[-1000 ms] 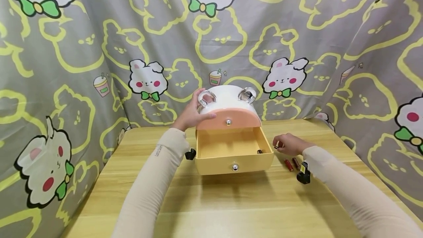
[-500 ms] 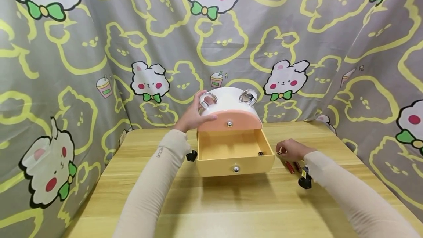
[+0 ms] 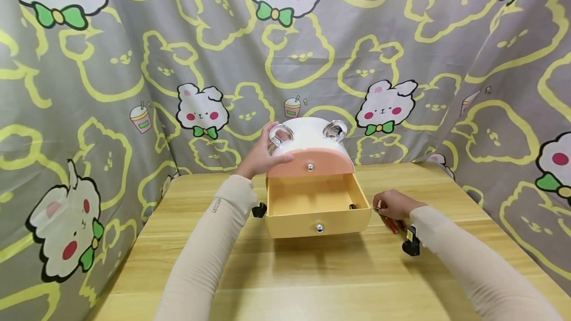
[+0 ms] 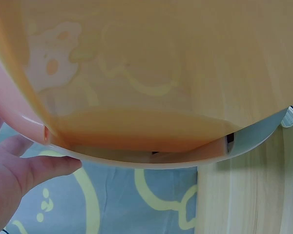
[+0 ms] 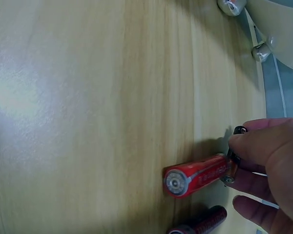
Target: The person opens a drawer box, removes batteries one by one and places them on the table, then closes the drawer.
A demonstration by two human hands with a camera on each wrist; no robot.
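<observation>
A small drawer cabinet point(image 3: 312, 133) with a white rounded top, silver ring ears and an orange upper drawer stands mid-table. Its yellow lower drawer point(image 3: 294, 224) is pulled out, with a small dark battery point(image 3: 353, 206) in its right front corner. My left hand point(image 3: 260, 156) holds the cabinet's upper left side, thumb on the orange front and fingers behind the ear. Right of the drawer, my right hand point(image 3: 394, 204) pinches a small black-and-copper battery point(image 5: 233, 157) between thumb and fingers. That battery overlaps a larger red battery point(image 5: 195, 175) in the right wrist view.
A dark red battery point(image 5: 200, 223) lies beside the red one on the wooden table point(image 3: 276, 281). A patterned grey curtain point(image 3: 250, 63) surrounds the table at the back and sides. Black wrist cameras point(image 3: 411, 241) hang below both sleeves.
My right hand has shifted slightly right and toward me, still pinching the small battery, and now covers part of the loose batteries. The left hand keeps its hold on the cabinet.
</observation>
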